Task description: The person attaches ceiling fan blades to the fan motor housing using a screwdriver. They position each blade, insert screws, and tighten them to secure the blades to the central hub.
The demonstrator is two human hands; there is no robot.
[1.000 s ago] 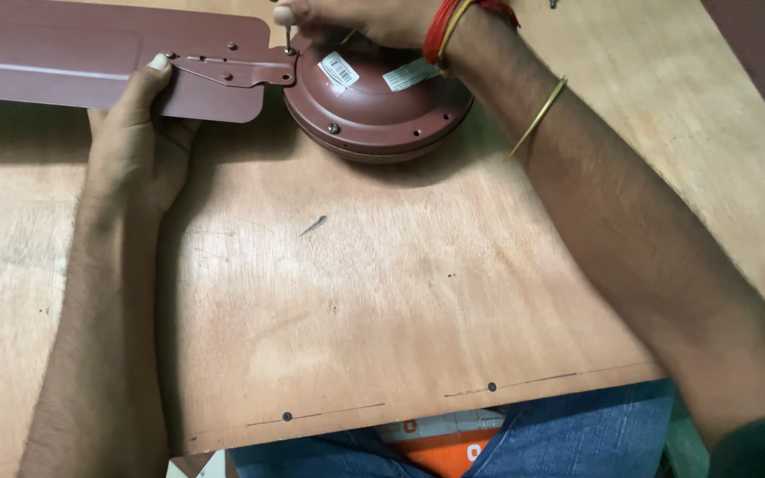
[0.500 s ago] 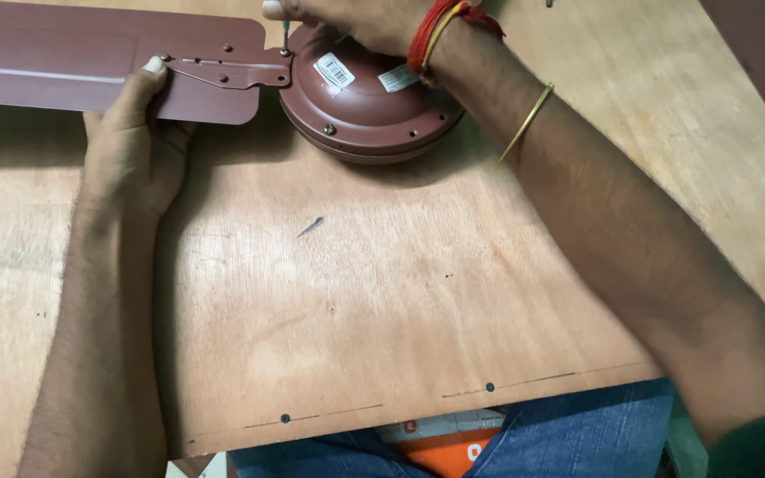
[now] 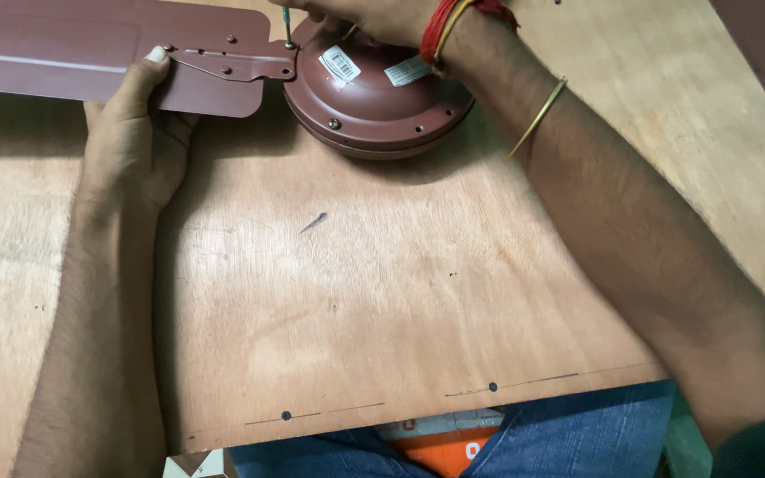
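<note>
A reddish-brown ceiling fan motor housing [image 3: 374,106] lies on a plywood board [image 3: 382,292] at the top centre. A matching fan blade [image 3: 55,62] stretches to the left, its metal bracket [image 3: 232,60] meeting the housing. My left hand [image 3: 135,133] grips the blade's near edge by the bracket, thumb on top. My right hand [image 3: 365,13], mostly cut off by the top edge, holds a thin screwdriver [image 3: 288,26] whose tip stands on the bracket's end next to the housing. Red thread and a thin bangle circle the right wrist.
A small dark screw-like speck [image 3: 313,221] lies on the board below the housing. The board's near edge has small dark holes and pencil lines. Below it are blue jeans [image 3: 577,434] and an orange object [image 3: 436,447].
The view has shifted slightly; the fan and both hands sit a little higher and further left in the picture. The hands keep the same hold on blade and screwdriver.
</note>
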